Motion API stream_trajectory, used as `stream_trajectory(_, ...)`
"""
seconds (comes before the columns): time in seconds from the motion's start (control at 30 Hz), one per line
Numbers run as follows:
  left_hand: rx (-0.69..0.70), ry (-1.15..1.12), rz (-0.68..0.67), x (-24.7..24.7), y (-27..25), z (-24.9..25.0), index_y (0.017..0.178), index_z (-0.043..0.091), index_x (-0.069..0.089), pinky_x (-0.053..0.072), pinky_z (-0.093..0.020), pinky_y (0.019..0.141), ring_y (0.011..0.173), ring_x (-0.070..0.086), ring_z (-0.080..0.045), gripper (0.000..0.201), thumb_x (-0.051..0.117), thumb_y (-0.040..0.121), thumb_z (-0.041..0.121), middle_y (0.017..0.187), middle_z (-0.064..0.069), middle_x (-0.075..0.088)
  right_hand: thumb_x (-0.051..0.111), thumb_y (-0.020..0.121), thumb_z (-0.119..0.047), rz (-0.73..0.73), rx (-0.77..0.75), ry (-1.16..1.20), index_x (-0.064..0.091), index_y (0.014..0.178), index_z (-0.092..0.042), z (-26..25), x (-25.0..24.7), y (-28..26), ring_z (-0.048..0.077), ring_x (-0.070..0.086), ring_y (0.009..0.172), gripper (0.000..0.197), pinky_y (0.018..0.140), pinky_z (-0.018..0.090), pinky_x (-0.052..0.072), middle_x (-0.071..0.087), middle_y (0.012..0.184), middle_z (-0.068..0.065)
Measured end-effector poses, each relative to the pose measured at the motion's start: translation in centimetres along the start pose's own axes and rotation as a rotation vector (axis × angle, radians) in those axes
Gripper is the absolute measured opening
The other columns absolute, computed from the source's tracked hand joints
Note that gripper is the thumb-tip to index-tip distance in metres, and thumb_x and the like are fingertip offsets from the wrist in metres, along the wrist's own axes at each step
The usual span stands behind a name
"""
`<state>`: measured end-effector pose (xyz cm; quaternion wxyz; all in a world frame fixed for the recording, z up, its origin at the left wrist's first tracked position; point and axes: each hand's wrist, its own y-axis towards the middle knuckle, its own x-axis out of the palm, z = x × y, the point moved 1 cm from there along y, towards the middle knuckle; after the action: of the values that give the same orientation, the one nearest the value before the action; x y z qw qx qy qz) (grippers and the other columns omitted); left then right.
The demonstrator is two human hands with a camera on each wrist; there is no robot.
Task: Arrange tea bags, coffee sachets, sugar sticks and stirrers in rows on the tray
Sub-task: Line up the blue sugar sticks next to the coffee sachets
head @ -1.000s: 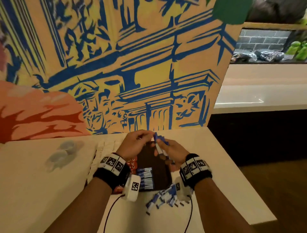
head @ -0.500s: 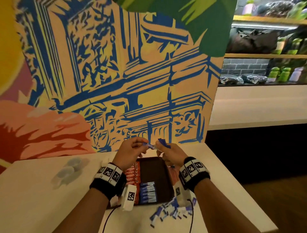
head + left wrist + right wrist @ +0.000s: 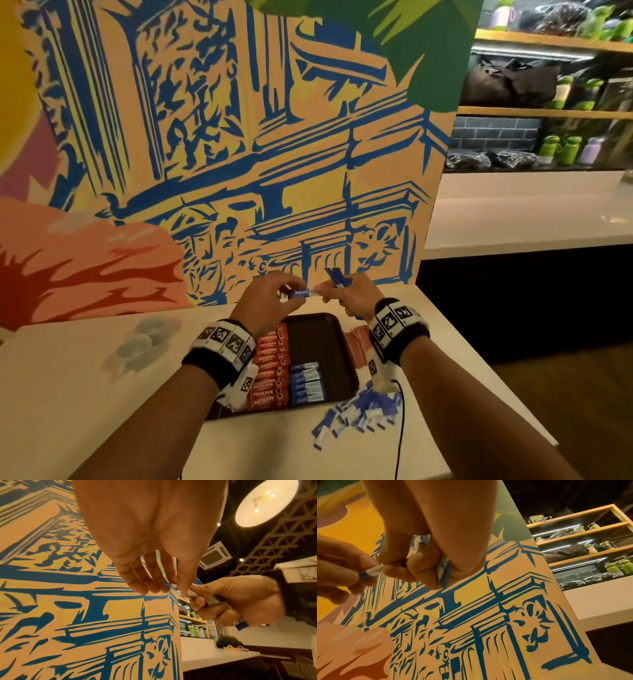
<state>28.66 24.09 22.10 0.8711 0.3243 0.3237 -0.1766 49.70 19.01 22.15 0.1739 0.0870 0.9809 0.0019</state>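
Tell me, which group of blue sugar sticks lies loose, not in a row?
The pile of blue sugar sticks on the table, before the tray. Those inside the tray lie side by side beside the red coffee sachets.

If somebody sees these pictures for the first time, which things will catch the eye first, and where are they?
First the big blue and orange mural behind the white counter. Then the left hand and right hand, raised above the dark tray, both pinching one blue sugar stick. On the tray's left lies a row of red coffee sachets.
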Motion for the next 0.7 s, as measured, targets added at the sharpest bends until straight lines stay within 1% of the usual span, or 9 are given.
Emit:
stream_trajectory(0.07,0.041,0.107,-0.015,0.4,0.0,0.0,0.106,0.031,0.072,0.043,-0.022,0.08,0.089,0.058,-0.001,0.018,0.075,0.089,0.031,0.097,0.018,0.065,0.076,0.087,-0.046,0.003,0.006,-0.022,0.076,0.094,-0.006,0.4,0.4,-0.1,0.009,0.035,0.046,0.04,0.044,0.023,0.033,0.06,0.068,0.004)
stream_trajectory(0.17,0.046,0.201,-0.038,1.1,0.1,-0.7,0.106,0.032,0.071,0.042,-0.027,0.084,0.091,0.055,-0.006,0.016,0.071,0.091,0.035,0.094,0.02,0.061,0.069,0.09,-0.051,0.051,0.084,-0.003,0.071,0.087,-0.008,1.5,0.5,0.0,0.009,0.033,0.043,0.043,0.045,0.024,0.031,0.049,0.051,-0.007)
stream_trajectory(0.23,0.008,0.207,-0.061,1.9,0.2,-1.9,0.104,0.032,0.071,0.046,-0.031,0.086,0.092,0.055,-0.007,0.013,0.069,0.092,0.034,0.094,0.018,0.062,0.067,0.09,-0.056,0.093,0.176,0.036,0.07,0.093,-0.004,2.7,0.3,0.6,0.011,0.036,0.047,0.052,0.047,0.026,0.032,0.05,0.061,-0.001)
stream_trajectory(0.3,-0.069,0.214,-0.095,2.9,0.3,-3.5,0.107,0.032,0.07,0.049,-0.034,0.089,0.095,0.057,-0.009,0.014,0.068,0.093,0.035,0.099,0.014,0.066,0.064,0.095,-0.044,0.094,0.294,0.138,0.067,0.104,-0.004,3.9,0.0,1.1,0.012,0.035,0.05,0.041,0.046,0.026,0.03,0.053,0.078,0.006)
stream_trajectory(0.37,-0.169,0.183,-0.132,4.2,0.5,-5.1,0.113,0.029,0.069,0.051,-0.035,0.092,0.099,0.06,-0.012,0.02,0.068,0.093,0.034,0.105,0.01,0.068,0.054,0.101,-0.026,0.077,0.397,0.263,0.063,0.109,-0.007,4.9,-0.1,1.4,0.011,0.03,0.05,0.022,0.042,0.024,0.023,0.052,0.08,0.005)
stream_trajectory(0.43,-0.246,0.162,-0.168,5.8,0.6,-7.0,0.112,0.028,0.071,0.051,-0.034,0.092,0.101,0.063,-0.013,0.02,0.068,0.093,0.033,0.107,0.008,0.07,0.046,0.103,-0.017,0.059,0.456,0.304,0.062,0.106,-0.007,5.9,0.1,1.9,0.011,0.028,0.052,0.019,0.043,0.023,0.021,0.051,0.078,0.004)
stream_trajectory(0.5,-0.291,0.21,-0.226,7.6,0.6,-8.8,0.105,0.029,0.072,0.051,-0.031,0.088,0.1,0.063,-0.014,0.013,0.067,0.094,0.033,0.105,0.008,0.07,0.041,0.103,-0.011,0.031,0.49,0.312,0.06,0.108,-0.006,7.3,0.6,2.8,0.012,0.03,0.053,0.02,0.043,0.023,0.023,0.05,0.076,0.004)
stream_trajectory(0.57,-0.338,0.261,-0.257,9.4,0.6,-10.6,0.101,0.031,0.072,0.05,-0.029,0.084,0.099,0.063,-0.014,0.01,0.066,0.094,0.034,0.103,0.008,0.07,0.038,0.105,-0.008,-0.008,0.5,0.299,0.058,0.111,-0.004,8.4,1.0,3.8,0.013,0.034,0.054,0.021,0.043,0.024,0.03,0.053,0.076,0.007)
stream_trajectory(0.7,-0.426,0.328,-0.314,13.1,0.6,-13.2,0.1,0.03,0.073,0.053,-0.03,0.085,0.096,0.065,-0.015,0.011,0.065,0.094,0.033,0.102,0.007,0.072,0.037,0.108,-0.008,-0.056,0.47,0.325,0.057,0.111,-0.005,10.4,1.3,5.1,0.015,0.047,0.06,0.02,0.051,0.027,0.044,0.057,0.079,0.009)
